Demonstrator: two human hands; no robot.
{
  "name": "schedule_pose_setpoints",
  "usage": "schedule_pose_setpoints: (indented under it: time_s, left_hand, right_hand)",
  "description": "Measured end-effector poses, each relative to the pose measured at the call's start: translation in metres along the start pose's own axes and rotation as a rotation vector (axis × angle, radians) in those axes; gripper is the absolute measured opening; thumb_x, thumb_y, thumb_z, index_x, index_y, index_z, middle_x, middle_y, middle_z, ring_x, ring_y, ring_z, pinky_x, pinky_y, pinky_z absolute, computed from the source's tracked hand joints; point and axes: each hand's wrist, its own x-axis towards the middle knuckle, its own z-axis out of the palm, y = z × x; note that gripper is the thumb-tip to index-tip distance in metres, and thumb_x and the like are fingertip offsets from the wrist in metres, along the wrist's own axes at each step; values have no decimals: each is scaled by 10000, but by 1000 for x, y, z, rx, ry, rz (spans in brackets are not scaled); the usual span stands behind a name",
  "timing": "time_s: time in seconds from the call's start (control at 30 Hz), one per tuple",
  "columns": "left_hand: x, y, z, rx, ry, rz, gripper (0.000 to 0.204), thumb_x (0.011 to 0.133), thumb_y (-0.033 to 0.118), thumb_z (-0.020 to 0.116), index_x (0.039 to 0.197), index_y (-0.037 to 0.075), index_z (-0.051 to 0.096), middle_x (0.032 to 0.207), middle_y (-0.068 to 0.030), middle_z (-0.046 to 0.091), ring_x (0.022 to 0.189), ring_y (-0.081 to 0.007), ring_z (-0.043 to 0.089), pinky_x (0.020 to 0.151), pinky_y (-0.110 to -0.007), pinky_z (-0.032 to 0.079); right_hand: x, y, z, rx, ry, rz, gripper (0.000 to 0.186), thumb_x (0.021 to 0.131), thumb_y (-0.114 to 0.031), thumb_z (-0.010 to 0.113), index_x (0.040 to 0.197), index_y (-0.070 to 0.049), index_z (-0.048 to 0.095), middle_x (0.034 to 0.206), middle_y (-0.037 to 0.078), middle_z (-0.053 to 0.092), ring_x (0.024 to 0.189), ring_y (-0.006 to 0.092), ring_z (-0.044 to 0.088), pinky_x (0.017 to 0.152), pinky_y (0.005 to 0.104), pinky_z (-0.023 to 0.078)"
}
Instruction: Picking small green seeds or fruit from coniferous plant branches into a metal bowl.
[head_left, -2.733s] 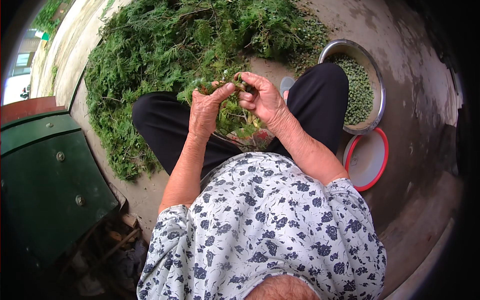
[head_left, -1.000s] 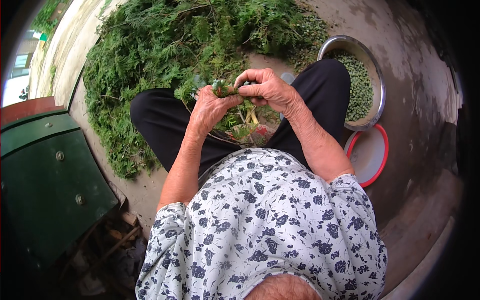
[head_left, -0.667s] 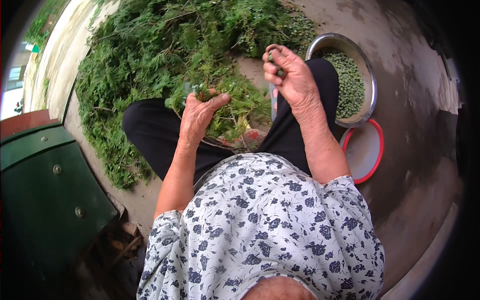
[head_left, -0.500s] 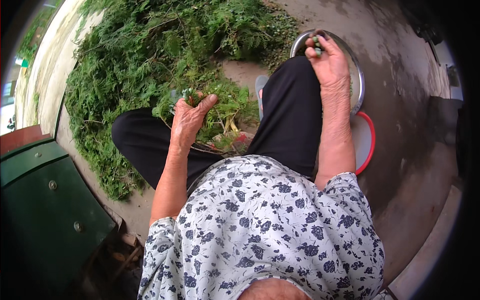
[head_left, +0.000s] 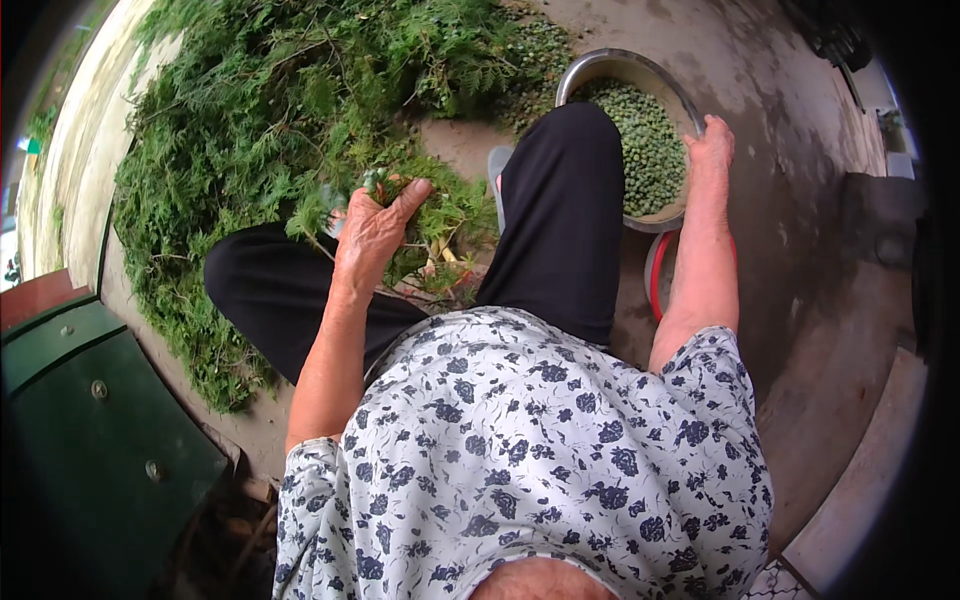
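My left hand [head_left: 372, 232] is closed on a leafy evergreen sprig [head_left: 437, 228] with bluish-green cones, above the space between my legs. A loose heap of cut evergreen branches [head_left: 270, 110] lies beyond it. My right hand [head_left: 709, 148] is at the right rim of a wide steel bowl [head_left: 570, 80], its fingers bent; what they hold, if anything, is hidden. The bowl holds many small green cones [head_left: 645, 160], partly hidden by my right knee.
A red-rimmed white basin [head_left: 657, 280] sits below the bowl, behind my right forearm. A dark green metal panel [head_left: 110, 450] is at the left. Loose cones [head_left: 548, 45] are scattered on the concrete floor [head_left: 820, 300].
My right hand left my left hand, carrying small green cones rightward to the bowl; they no longer show. My left hand still grips the sprig. The view has shifted somewhat.
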Motion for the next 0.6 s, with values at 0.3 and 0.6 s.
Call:
schedule_pose_setpoints:
  time_s: [0.3, 0.6]
  left_hand:
    - [5, 5, 3, 143, -118, 57, 345, 782, 381, 658, 854, 44, 648, 652, 7, 580, 565, -79, 461, 528, -264, 376]
    - [10, -9, 3, 497, -107, 179, 303, 788, 311, 646, 832, 13, 612, 651, -148, 593, 582, -238, 554, 583, -364, 436]
  right_hand:
    - [-148, -28, 68, -104, -884, -445, 207, 849, -126, 548, 991, 6, 620, 811, 73, 636, 697, 101, 611, 590, 202, 477]
    - [-269, 10, 97, -388, -1611, -610, 237, 837, -139, 570, 1023, 5, 602, 922, 85, 616, 817, 158, 577, 733, 260, 454]
